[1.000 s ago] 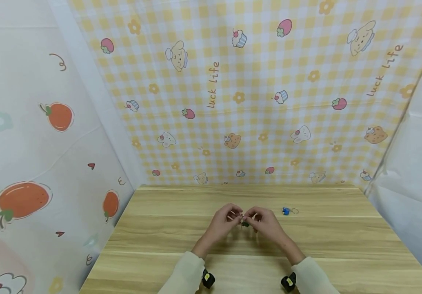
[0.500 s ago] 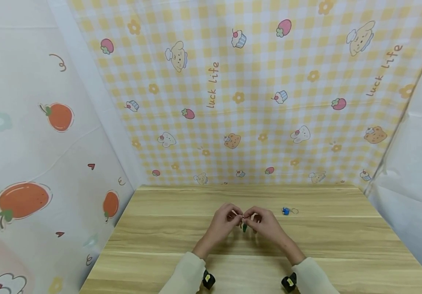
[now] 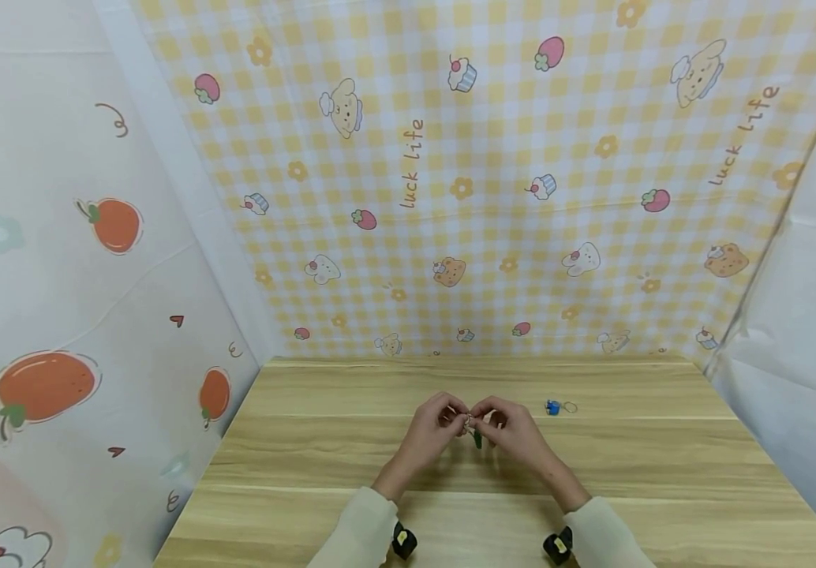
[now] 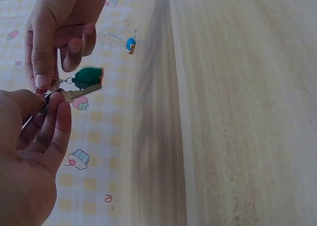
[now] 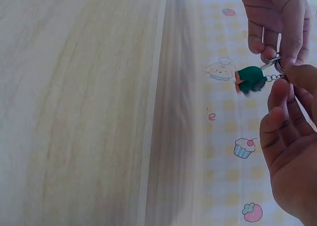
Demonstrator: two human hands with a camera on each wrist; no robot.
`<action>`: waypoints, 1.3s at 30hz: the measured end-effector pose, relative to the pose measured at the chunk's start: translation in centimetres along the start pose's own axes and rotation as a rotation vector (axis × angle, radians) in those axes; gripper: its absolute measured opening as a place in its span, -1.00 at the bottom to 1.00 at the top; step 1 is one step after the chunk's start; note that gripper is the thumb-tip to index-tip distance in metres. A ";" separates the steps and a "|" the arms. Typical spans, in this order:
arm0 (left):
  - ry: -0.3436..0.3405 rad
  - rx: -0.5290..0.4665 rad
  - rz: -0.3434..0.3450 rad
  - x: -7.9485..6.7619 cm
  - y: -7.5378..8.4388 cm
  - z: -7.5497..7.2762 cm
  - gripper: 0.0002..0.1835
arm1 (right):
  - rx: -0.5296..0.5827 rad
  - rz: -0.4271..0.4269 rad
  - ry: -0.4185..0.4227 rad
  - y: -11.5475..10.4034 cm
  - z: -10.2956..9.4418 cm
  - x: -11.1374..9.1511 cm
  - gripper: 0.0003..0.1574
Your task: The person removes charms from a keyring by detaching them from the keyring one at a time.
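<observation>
Over the table in the head view, my left hand (image 3: 431,426) and right hand (image 3: 514,432) meet at the fingertips. The left hand pinches a metal key (image 4: 81,92) at its head, by a split ring (image 5: 279,65); the blade points out from the fingers. The right hand pinches the ring end of a keychain whose short chain (image 5: 275,78) carries a green figure charm (image 4: 88,78) with orange feet. The charm hangs free below the fingertips, beside the key blade. Where the ring and chain meet is mostly hidden by the thumbs and fingers.
A blue keychain figure (image 3: 553,408) with a metal ring lies on the wooden table (image 3: 323,442), to the right of my hands and farther back. A yellow checked cloth (image 3: 408,237) stands as a wall behind the table.
Both hands keep their place, with only small finger movements at the ring. The green charm has swung and turned, and now hangs slightly farther right than half a second ago.
</observation>
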State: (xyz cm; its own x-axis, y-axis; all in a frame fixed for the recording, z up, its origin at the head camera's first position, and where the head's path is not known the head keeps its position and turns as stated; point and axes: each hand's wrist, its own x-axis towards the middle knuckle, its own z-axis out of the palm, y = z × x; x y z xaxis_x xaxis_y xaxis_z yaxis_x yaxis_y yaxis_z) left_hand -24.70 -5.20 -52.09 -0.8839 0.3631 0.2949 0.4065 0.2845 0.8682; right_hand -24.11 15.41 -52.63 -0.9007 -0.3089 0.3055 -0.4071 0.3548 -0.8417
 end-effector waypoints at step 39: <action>-0.031 0.182 0.036 -0.1 0.6 -0.1 -0.92 | -0.366 0.064 0.071 -1.4 0.5 0.0 -0.86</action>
State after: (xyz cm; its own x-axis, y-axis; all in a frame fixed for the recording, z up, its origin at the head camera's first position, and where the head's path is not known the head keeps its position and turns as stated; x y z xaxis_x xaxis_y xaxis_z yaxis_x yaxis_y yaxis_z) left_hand -24.42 -5.20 -51.58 -0.8617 0.4023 0.3093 0.4751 0.4253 0.7703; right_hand -23.48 14.47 -51.62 -0.9290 -0.2188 0.2986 -0.3657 0.6673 -0.6488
